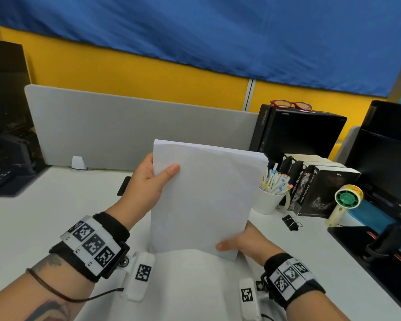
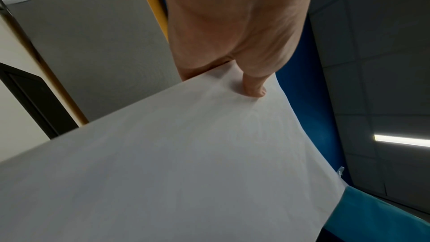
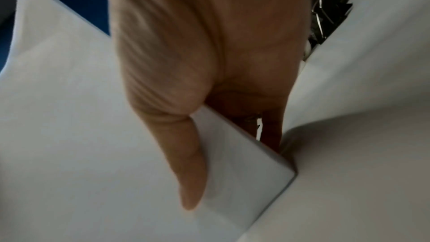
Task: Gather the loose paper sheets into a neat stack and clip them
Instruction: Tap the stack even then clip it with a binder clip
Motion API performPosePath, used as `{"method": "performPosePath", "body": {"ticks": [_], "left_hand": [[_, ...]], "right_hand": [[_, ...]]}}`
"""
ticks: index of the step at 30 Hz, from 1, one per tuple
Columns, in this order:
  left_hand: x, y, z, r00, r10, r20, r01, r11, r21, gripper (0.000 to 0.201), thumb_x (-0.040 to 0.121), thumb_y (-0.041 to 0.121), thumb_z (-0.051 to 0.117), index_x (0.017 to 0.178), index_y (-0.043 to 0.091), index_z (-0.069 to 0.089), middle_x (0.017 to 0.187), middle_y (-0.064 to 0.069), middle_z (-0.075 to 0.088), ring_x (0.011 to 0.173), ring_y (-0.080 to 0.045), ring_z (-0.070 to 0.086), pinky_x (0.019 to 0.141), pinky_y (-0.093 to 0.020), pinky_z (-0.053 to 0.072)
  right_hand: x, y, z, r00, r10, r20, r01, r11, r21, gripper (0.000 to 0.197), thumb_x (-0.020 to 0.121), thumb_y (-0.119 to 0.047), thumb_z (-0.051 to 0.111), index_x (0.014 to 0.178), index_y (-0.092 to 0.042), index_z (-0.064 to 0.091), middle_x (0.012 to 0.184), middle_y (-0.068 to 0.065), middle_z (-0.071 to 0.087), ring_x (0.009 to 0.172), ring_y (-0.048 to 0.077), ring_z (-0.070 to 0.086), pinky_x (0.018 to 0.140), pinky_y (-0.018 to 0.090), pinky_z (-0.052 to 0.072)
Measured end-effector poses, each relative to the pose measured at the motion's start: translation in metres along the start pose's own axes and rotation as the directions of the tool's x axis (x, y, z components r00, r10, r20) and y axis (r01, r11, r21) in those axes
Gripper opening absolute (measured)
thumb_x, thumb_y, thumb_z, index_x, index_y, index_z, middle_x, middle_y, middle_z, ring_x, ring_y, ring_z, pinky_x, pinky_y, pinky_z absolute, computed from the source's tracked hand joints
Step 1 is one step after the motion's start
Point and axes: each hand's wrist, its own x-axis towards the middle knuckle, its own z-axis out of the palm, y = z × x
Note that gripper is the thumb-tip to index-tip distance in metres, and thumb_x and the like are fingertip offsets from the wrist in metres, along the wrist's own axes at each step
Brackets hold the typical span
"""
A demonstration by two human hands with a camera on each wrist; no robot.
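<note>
A stack of white paper sheets [image 1: 204, 195] stands nearly upright over the white desk, and it fills the left wrist view [image 2: 186, 163] and the right wrist view [image 3: 69, 117]. My left hand [image 1: 153, 179] grips its upper left edge, thumb on the front and fingers behind. My right hand [image 1: 238, 245] pinches its lower right corner, thumb across the front. One more white sheet [image 1: 190, 274] lies flat on the desk under the stack. A black binder clip [image 1: 291, 222] lies on the desk to the right, apart from both hands.
A white cup of markers [image 1: 272, 193], a row of books [image 1: 315, 188] and a small green hand fan [image 1: 345, 200] crowd the right side. A grey divider [image 1: 125, 126] backs the desk [image 1: 44, 216]. Dark equipment stands at the far left and right edges.
</note>
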Motion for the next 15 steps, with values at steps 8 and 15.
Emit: {"method": "performPosePath", "body": {"ticks": [8,15], "left_hand": [[0.0,0.001,-0.003,0.999,0.035,0.006,-0.035,0.999,0.017,0.041,0.096,0.021,0.069,0.134,0.024,0.054,0.125,0.005,0.071,0.111,-0.013,0.071,0.088,-0.034,0.057],[0.001,0.003,-0.01,0.995,0.085,0.057,-0.088,0.994,0.057,0.055,0.089,0.016,0.077,0.134,0.03,0.048,0.127,0.006,0.067,0.113,-0.013,0.068,0.089,-0.036,0.059]], "right_hand": [[0.003,-0.002,-0.004,1.0,0.01,-0.029,-0.012,0.997,-0.08,0.055,0.066,0.009,0.085,0.11,-0.016,0.065,0.108,0.004,0.074,0.099,0.013,0.069,0.083,0.025,0.056],[0.001,0.007,-0.005,0.998,0.045,0.053,-0.049,0.996,0.074,0.051,0.074,0.015,0.076,0.114,-0.016,0.066,0.109,0.005,0.076,0.106,0.025,0.071,0.097,0.045,0.055]]}}
